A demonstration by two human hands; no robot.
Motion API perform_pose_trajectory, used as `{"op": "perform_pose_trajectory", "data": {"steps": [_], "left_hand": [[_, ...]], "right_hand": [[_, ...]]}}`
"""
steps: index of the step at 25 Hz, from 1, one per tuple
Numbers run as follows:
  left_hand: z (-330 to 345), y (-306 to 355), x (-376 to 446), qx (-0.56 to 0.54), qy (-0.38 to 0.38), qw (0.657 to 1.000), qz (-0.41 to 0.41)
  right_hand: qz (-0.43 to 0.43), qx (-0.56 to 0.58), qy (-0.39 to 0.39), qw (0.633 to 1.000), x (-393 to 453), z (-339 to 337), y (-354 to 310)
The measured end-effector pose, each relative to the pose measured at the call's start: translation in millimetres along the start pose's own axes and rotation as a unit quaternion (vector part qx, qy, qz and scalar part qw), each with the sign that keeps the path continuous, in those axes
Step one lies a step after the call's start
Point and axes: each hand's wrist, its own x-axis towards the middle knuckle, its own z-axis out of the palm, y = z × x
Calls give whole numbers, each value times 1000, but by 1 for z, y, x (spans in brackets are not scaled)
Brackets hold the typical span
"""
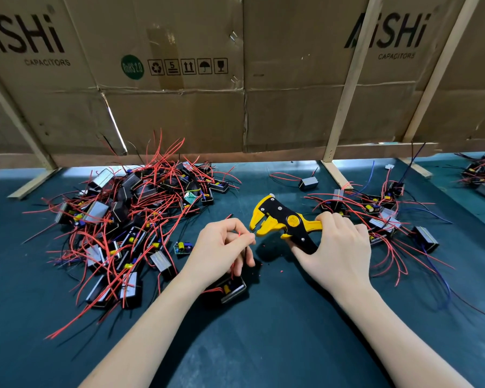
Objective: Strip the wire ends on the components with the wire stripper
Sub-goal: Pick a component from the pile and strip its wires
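Note:
My right hand (335, 247) grips the handles of a yellow and black wire stripper (280, 219), whose jaws point left and stand open. My left hand (224, 247) pinches a thin red wire (240, 234) between thumb and fingers, its tip just left of the jaws. That wire runs down to a black boxed component (231, 288) lying under my left wrist on the green table mat (263, 331). Part of the wire is hidden by my fingers.
A large heap of components with red wires (129, 219) lies to the left. A smaller pile (381, 217) lies to the right, one lone component (308, 182) behind, another pile (482, 177) at the far right. A cardboard wall on wooden struts (339, 113) closes the back.

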Motion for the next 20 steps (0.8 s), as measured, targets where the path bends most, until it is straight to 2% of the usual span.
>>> {"op": "perform_pose_trajectory", "data": {"steps": [6,20], "left_hand": [[-3,-1,0,-27,-35,999,-4],[-6,1,1,-86,-57,993,-55]], "right_hand": [[-3,8,5,1000,0,-2,0],[-13,15,6,1000,0,-3,-1]]}}
